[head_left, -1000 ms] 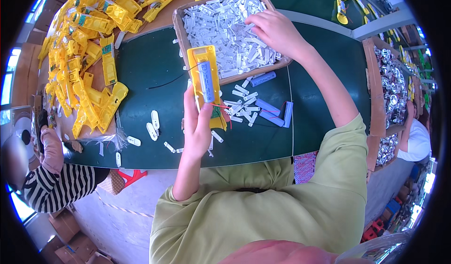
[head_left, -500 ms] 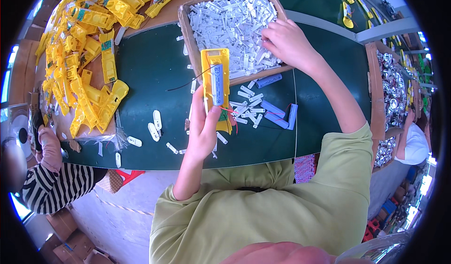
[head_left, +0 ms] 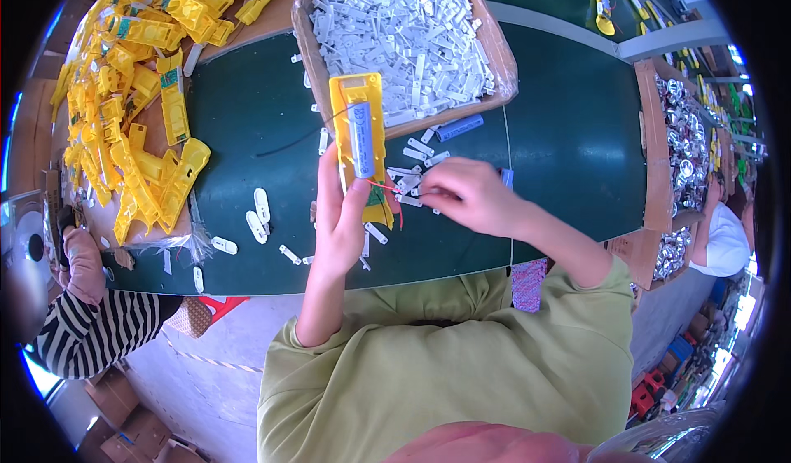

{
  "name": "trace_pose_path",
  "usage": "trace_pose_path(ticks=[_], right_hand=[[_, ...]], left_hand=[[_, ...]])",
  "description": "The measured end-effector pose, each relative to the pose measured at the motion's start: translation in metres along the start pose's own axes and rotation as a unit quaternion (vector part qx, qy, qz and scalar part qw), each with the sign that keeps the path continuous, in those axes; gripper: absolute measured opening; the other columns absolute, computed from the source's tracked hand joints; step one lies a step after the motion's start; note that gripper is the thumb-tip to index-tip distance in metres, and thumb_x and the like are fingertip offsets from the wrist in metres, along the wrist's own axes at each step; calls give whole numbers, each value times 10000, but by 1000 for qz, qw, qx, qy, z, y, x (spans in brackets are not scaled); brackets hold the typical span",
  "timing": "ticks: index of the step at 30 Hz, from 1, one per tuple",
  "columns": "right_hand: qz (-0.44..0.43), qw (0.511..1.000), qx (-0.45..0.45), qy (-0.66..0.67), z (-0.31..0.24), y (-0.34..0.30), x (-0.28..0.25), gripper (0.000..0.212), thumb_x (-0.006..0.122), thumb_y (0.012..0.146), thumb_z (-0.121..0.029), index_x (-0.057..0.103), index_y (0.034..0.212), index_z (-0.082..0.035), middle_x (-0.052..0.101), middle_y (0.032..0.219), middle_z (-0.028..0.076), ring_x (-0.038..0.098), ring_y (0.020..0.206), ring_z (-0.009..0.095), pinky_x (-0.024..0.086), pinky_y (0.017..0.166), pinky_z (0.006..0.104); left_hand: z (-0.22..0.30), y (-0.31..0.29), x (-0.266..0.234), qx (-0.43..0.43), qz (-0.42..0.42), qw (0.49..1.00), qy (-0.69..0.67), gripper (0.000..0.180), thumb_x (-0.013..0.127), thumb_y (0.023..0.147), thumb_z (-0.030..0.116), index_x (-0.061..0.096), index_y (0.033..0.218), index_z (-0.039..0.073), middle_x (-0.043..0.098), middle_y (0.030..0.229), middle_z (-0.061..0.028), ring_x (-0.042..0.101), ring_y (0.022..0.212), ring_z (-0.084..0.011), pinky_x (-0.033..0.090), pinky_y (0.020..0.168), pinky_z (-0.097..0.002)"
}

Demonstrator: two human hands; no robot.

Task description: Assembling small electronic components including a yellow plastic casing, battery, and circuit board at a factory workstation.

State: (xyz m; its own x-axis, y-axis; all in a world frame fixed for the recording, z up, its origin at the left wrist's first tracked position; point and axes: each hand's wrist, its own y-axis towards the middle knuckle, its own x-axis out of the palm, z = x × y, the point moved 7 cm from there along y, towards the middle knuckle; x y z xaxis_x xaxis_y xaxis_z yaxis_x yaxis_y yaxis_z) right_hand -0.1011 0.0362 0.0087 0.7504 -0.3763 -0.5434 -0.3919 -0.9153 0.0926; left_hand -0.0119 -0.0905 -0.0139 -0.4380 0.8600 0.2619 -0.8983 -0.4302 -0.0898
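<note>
My left hand (head_left: pixel 338 212) grips a long yellow plastic housing (head_left: pixel 376 125) upright, thumb toward its lower end. In the housing lies a blue-grey cylindrical battery (head_left: pixel 360 142); a dark wire trails off to the left and red wires (head_left: pixel 384 185) come out near a green circuit board (head_left: pixel 376 197). My right hand (head_left: pixel 471 197) is closed in a pinch just right of the red wires, over small white plastic strips (head_left: pixel 404 179). What its fingertips hold is too small to make out. Another blue battery (head_left: pixel 460 128) lies beyond that hand.
A cardboard box (head_left: pixel 506 72) full of white strips stands ahead. Many yellow housings (head_left: pixel 152 166) are heaped at left. White oval pieces (head_left: pixel 257 226) lie on the green table (head_left: pixel 577 133). Boxes of shiny parts (head_left: pixel 685 146) stand at right. Co-workers sit at both sides.
My right hand has left the box of white strips and come down toward me, to the red wires beside the housing. My left hand keeps hold of the housing.
</note>
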Motion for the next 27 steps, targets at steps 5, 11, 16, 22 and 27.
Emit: trace_pose_path(ticks=[5, 11, 16, 22, 27], right_hand=[[93, 959, -141, -230, -17, 12, 15, 140, 675, 767, -151, 616, 866, -73, 593, 763, 40, 572, 735, 215, 456, 689, 338], [149, 916, -135, -348, -4, 61, -88, 139, 594, 800, -73, 633, 927, -114, 603, 800, 37, 588, 779, 228, 468, 692, 346], [-31, 906, -201, -372, 31, 98, -60, 137, 581, 822, -92, 637, 947, -96, 603, 868, 46, 599, 876, 234, 474, 778, 344], [8, 891, -222, -397, 26, 98, -64, 132, 602, 777, -90, 637, 904, -91, 586, 839, 34, 588, 844, 207, 473, 730, 327], [-23, 885, -279, -372, -29, 32, -8, 156, 604, 705, -133, 608, 853, -84, 509, 700, 15, 570, 709, 157, 466, 612, 268]], left_hand=[[-6, -3, -10, 0, 14, 999, 37, 483, 367, 903, 163, 244, 1347, 18, 567, 870, -161, 609, 648, -209, 529, 568, -312], [4, -2, 0, 1, 19, 1000, -6, 487, 374, 903, 173, 245, 1345, 15, 567, 871, -160, 610, 641, -212, 527, 556, -310], [3, 0, -9, 1, 40, 999, -20, 473, 375, 902, 176, 263, 1330, 11, 569, 867, -163, 607, 643, -209, 520, 549, -308], [8, -2, -17, 1, 53, 998, -29, 475, 377, 882, 175, 280, 1319, 16, 572, 860, -167, 609, 628, -214, 525, 553, -311], [6, -9, -20, -5, 9, 997, -80, 466, 363, 916, 83, 242, 1361, 18, 552, 939, -146, 592, 738, -186, 520, 640, -305]])
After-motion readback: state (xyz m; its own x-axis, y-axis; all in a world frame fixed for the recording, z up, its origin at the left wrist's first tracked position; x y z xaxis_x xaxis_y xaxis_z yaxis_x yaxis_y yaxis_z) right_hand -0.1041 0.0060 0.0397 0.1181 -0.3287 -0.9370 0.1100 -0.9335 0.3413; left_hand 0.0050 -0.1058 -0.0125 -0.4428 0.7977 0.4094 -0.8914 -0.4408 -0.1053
